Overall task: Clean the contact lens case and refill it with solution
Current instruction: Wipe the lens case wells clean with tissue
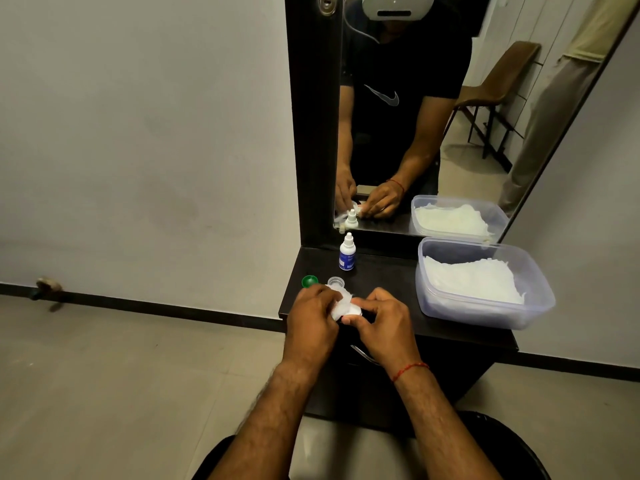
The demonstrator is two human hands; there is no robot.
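The small white round contact lens case (355,310) is held in the air between the two hands, just above the front edge of the dark table (381,271). Only a part of the case shows, because fingers and paper cover the rest. The right hand (386,323) has its fingers curled and pinches the case from the right side, with the thumb below and the forefinger above. The left hand (311,322) is also curled, and it grips a crumpled white tissue (341,301) and presses it against the case. Whether the tissue goes inside the case, I cannot tell.

Behind the left hand, a round green plastic cap (309,280) lies on the table, and just beside it, on its right, lies a round clear plastic cap (336,281). A little further back stands a small white dropper bottle with a blue label (347,254), upright and with its cap on.

On the right part of the table, well apart from the hands, sits a rectangular translucent plastic container (485,315) with white tissues (474,278) inside. A tall mirror with a black frame (311,133) stands at the back of the table. The right wrist wears a thin red thread (410,370).
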